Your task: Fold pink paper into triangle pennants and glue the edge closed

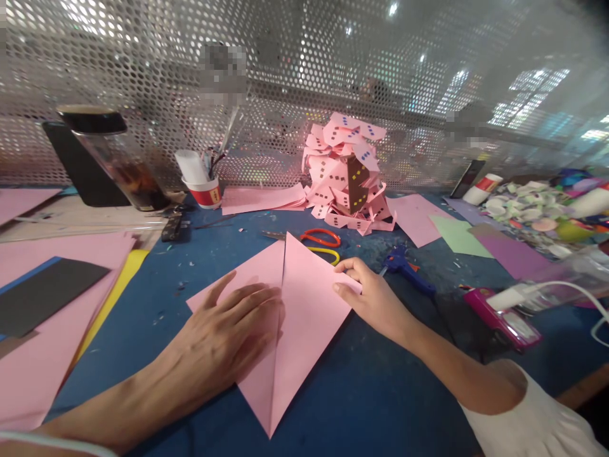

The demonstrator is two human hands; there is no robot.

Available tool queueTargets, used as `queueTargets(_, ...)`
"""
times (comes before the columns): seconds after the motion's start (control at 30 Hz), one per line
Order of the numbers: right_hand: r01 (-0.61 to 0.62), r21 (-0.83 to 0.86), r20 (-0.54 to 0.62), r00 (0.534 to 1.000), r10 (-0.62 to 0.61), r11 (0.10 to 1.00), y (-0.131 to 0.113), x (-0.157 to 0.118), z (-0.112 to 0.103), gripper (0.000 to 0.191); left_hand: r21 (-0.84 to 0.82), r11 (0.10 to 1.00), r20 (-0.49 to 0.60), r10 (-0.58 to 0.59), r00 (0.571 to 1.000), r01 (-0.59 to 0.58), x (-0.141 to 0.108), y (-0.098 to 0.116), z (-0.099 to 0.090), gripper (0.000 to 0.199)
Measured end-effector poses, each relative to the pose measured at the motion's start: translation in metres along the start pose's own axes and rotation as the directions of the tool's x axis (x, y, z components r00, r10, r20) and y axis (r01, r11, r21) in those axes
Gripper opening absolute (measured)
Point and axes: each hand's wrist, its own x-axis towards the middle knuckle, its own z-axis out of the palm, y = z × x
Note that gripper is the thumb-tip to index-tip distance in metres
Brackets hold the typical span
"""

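A folded sheet of pink paper (309, 330) lies on the blue table in front of me, its pointed corner towards me and a lengthwise seam down its middle. My left hand (238, 317) rests flat on the left half, fingers spread. At the right corner, my right hand (364, 289) pinches the paper's edge between thumb and fingers. Just beyond the paper lies a pair of scissors (321, 238) with one red and one yellow handle loop, partly covered by the paper. A blue glue gun (404, 266) lies to the right of my right hand.
A heap of dotted pink paper pieces (340, 184) stands by the perforated metal screen (285, 63). On the left are a paper cup of tools (202, 192), a dark-lidded bottle (126, 162) and pink sheets (42, 374). To the right sits a magenta device (504, 317) with a white cable.
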Motion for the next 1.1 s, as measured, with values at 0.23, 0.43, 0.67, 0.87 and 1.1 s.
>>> queueTargets(0.23,0.019,0.072,0.009,1.000,-0.019,0.997,-0.0017,-0.0039,-0.0032,0.023,-0.020,1.000,0.009,-0.020,1.000,0.021,0.0033,0.0033,-0.0007,0.040)
queueTargets(0.43,0.029,0.032,0.033,0.999,-0.030,0.999,-0.0005,-0.0014,-0.0009,0.014,0.018,1.000,0.012,-0.006,1.000,0.006,0.0032,-0.0009,-0.0015,0.038)
queueTargets(0.67,0.024,-0.053,0.083,0.996,-0.020,0.998,-0.0003,-0.0025,0.0005,0.013,0.040,0.999,0.038,0.000,0.999,-0.001,0.0048,-0.0017,-0.0032,0.034)
queueTargets(0.87,0.032,-0.058,0.114,0.993,-0.025,0.998,-0.0013,-0.0039,-0.0019,0.013,0.030,1.000,0.036,-0.010,0.999,0.009,0.0049,0.0000,-0.0033,0.036)
queueTargets(1.1,0.024,-0.043,0.084,0.996,-0.020,0.999,0.0002,-0.0024,-0.0018,0.012,0.004,1.000,0.011,0.002,1.000,-0.002,0.0017,-0.0033,-0.0019,0.038)
